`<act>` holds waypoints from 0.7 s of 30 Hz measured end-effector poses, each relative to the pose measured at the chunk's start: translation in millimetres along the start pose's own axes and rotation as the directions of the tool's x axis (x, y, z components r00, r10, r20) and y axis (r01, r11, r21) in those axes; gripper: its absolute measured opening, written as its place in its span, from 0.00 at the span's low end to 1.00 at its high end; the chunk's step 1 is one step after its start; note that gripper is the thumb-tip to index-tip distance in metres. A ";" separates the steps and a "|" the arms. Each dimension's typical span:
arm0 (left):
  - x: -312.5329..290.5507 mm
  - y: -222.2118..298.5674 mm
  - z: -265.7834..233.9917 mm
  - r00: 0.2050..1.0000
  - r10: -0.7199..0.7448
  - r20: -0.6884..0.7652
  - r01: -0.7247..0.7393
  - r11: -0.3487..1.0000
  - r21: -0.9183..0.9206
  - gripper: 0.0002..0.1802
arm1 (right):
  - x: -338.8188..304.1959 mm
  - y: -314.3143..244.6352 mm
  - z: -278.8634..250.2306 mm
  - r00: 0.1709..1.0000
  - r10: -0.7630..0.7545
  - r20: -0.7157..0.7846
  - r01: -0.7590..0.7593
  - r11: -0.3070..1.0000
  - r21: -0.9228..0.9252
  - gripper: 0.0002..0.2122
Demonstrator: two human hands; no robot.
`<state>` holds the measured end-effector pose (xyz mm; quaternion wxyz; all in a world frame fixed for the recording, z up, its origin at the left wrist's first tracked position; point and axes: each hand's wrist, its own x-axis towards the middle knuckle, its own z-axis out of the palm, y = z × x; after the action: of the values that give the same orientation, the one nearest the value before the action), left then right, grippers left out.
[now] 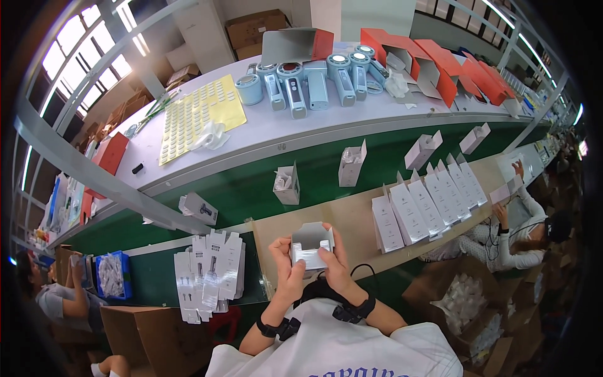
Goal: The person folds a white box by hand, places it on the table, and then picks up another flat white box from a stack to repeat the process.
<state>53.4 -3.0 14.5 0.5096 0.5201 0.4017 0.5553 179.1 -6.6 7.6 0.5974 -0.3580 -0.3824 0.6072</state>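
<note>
In front of my chest, a small white carton (312,234) is held between both hands, its top open and a flap standing up at the far side. My left hand (287,269) grips its left side, with the thumb on the near edge. On the other side my right hand (338,267) holds it the same way, thumb pressed at the top. What lies inside the carton is hard to make out. Several closed-up white cartons (418,210) stand in a row to the right, flaps raised. Flat printed cartons (210,273) lie in a pile to the left.
Open cartons (287,186) line the bench's far edge. A raised white shelf (264,135) carries light-blue devices (292,88), a yellow sticker sheet (204,116) and red boxes (440,66). Co-workers sit at left and right. Cardboard boxes (154,339) and a blue bin (113,276) stand nearby.
</note>
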 end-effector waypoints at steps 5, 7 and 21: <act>-1.0 0.3 6.7 0.994 0.064 -0.088 -0.064 0.998 -0.001 0.25 | 3.5 -5.2 4.1 0.999 -0.040 0.017 0.040 0.999 -0.003 0.28; 0.2 -4.9 6.1 0.979 0.176 -0.104 -0.174 0.984 0.032 0.25 | 7.1 -10.9 5.5 0.998 -0.057 0.027 0.057 0.998 0.014 0.28; 2.4 12.1 5.3 0.998 0.011 -0.056 -0.009 0.999 0.050 0.13 | 7.6 -0.9 -1.0 0.997 0.078 -0.026 -0.074 0.989 0.131 0.17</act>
<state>56.9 -3.0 27.5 0.4823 0.5187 0.4269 0.5622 180.1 1.1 8.1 0.6017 -0.3423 -0.3188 0.6475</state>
